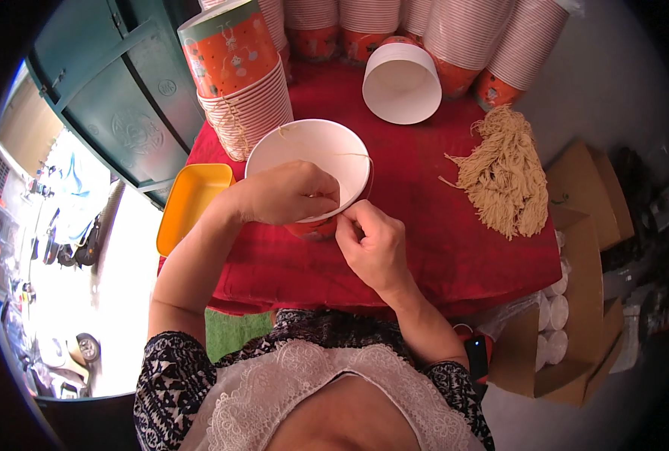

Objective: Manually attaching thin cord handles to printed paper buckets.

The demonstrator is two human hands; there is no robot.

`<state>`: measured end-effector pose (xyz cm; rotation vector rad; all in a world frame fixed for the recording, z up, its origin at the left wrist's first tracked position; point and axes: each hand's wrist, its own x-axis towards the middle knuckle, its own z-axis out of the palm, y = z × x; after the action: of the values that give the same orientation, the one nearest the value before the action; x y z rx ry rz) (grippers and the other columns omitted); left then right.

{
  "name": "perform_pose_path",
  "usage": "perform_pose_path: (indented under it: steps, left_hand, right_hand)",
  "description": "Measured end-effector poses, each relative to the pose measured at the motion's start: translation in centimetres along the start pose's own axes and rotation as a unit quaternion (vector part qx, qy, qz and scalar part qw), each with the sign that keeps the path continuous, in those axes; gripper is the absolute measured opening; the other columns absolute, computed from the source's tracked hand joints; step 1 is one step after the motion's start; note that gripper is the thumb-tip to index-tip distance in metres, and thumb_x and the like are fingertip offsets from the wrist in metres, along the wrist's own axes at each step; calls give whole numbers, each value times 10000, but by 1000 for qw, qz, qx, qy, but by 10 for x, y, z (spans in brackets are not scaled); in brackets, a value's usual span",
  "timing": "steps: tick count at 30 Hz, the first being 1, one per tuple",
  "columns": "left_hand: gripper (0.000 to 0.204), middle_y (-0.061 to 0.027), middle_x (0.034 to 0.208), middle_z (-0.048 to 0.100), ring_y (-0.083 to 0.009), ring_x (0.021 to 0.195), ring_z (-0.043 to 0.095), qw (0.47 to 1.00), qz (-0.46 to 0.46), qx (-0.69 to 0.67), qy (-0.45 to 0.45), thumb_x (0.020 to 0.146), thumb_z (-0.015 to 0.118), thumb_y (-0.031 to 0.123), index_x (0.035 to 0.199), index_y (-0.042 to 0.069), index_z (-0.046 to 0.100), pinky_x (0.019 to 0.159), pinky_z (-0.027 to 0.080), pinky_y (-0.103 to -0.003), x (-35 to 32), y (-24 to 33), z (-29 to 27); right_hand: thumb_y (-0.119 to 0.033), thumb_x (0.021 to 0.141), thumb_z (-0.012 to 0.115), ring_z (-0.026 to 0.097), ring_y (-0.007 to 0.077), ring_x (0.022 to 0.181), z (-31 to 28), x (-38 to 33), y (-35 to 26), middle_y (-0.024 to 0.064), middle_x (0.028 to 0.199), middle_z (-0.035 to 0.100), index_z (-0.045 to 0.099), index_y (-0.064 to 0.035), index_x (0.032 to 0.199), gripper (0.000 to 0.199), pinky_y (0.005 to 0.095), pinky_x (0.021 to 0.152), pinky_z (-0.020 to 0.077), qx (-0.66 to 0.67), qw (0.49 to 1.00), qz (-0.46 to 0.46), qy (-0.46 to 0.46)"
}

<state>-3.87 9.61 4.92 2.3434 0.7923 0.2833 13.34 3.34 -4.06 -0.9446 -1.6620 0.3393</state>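
Observation:
A white-lined paper bucket [342,139] stands mouth-up on the red-covered table, its orange printed outside showing low at the front. My left hand [293,194] reaches over the near rim into the bucket, fingers curled; whatever they hold is hidden. Just outside the rim, at the near right, my right hand [372,239] is closed in a pinch with its fingertips against the edge. A thin tan string [371,170] arcs over the right rim and down toward that hand. Its fingertips seem to grip the string.
Nested paper buckets [248,98] stand at the back left, with a yellow tray [191,203] before them. More stacks [470,34] line the back, beside a tipped bucket [402,83]. A bundle of tan strings [503,173] lies right. Cardboard boxes [582,301] stand beside the table.

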Motion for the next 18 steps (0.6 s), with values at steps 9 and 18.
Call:
perform_pose_path:
  steps: [9, 18]
  left_hand:
    - [143, -179, 703, 635, -300, 647, 616, 998, 5, 32, 56, 824, 590, 112, 812, -14, 656, 624, 474, -378, -11, 9, 12]
    - [116, -192, 696, 629, -352, 661, 620, 996, 42, 35, 71, 824, 575, 78, 789, -10, 641, 638, 478, -421, -20, 16, 27]
  right_hand:
    - [-30, 781, 704, 637, 218, 591, -51, 13, 1, 102, 729, 650, 555, -39, 1097, 350, 336, 542, 512, -29, 989, 96, -105]
    - [-54, 721, 712, 613, 221, 577, -67, 43, 8, 70, 644, 572, 646, -43, 928, 218, 338, 501, 484, -231, 910, -259, -225]
